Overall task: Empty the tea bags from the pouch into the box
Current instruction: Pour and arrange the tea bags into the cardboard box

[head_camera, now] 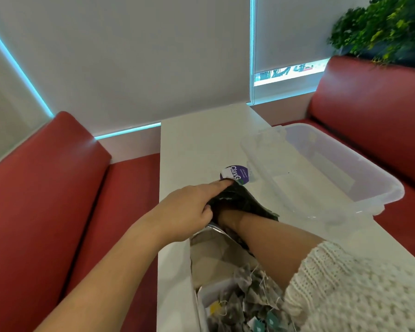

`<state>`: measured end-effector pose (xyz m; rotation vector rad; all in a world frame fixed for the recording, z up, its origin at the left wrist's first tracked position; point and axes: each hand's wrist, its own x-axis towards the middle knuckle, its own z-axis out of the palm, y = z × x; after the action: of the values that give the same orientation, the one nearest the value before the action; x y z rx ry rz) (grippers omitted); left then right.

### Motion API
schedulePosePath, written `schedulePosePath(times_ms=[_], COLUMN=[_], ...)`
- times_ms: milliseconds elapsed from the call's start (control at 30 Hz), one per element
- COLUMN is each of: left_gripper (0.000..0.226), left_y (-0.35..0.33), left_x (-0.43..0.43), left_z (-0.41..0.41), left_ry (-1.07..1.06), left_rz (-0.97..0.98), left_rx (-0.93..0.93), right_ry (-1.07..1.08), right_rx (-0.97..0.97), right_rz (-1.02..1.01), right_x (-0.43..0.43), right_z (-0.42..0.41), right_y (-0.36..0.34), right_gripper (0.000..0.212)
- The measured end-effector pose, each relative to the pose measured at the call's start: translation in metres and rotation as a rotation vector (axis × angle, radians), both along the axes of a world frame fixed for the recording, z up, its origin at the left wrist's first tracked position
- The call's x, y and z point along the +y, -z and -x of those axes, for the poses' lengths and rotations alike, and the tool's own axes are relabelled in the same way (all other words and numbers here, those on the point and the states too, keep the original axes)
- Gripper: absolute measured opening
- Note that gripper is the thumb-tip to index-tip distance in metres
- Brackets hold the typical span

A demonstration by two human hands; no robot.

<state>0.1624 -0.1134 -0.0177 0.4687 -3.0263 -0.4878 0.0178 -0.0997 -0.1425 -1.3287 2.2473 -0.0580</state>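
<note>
From where the person looks down, the dark foil pouch (235, 200) lies on its side on the narrow white table (189, 149), its silvery lined mouth turned toward a white box (211, 292) at the near edge, where a heap of gauzy tea bags (247, 295) with strings and small yellow and teal tags already sits. The left hand (189, 212) pinches the crinkled black upper side of the pouch, forefinger stretched toward its round purple label (236, 174). The right hand (228, 218) is buried in the pouch to the wrist, so I cannot tell whether it is grasping anything; a knitted cream sleeve (345, 291) covers the forearm. By my reckoning the emptying is well along and this is the sweep for stragglers; the next move would call for drawing whatever is left out through the mouth and over the box's low wall without snagging strings on the foil edge. A clear plastic lidded container (333, 168) stands to the right on the table, apart from the work, between red padded benches (46, 188).
</note>
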Motion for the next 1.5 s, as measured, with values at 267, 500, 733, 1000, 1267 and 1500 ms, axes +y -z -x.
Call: schedulePosePath(times_ms=[267, 500, 733, 1000, 1267, 1500], left_gripper=[0.069, 0.067, 0.067, 0.066, 0.068, 0.068], left_y=[0.008, 0.021, 0.027, 0.027, 0.027, 0.027], left_x=[0.002, 0.001, 0.001, -0.002, 0.001, 0.006], left_z=[0.005, 0.01, 0.011, 0.006, 0.003, 0.003], left_ry=[0.001, -0.012, -0.024, -0.029, -0.033, -0.033], left_rz=[0.119, 0.212, 0.227, 0.2, 0.192, 0.186], left_rx=[-0.057, -0.06, -0.036, -0.006, -0.022, -0.039], right_ry=[-0.257, -0.371, -0.52, -0.664, -0.515, -0.6], right_rx=[0.347, 0.232, 0.109, 0.085, 0.128, 0.035], right_rz=[-0.014, 0.574, 0.526, 0.334, 0.41, 0.255], right_x=[0.037, 0.152, 0.201, 0.217, 0.213, 0.206], right_z=[-0.015, -0.033, -0.042, -0.056, -0.049, -0.08], right_y=[-0.029, -0.048, -0.021, -0.011, -0.024, 0.012], right_gripper=[0.05, 0.018, 0.029, 0.036, 0.031, 0.033])
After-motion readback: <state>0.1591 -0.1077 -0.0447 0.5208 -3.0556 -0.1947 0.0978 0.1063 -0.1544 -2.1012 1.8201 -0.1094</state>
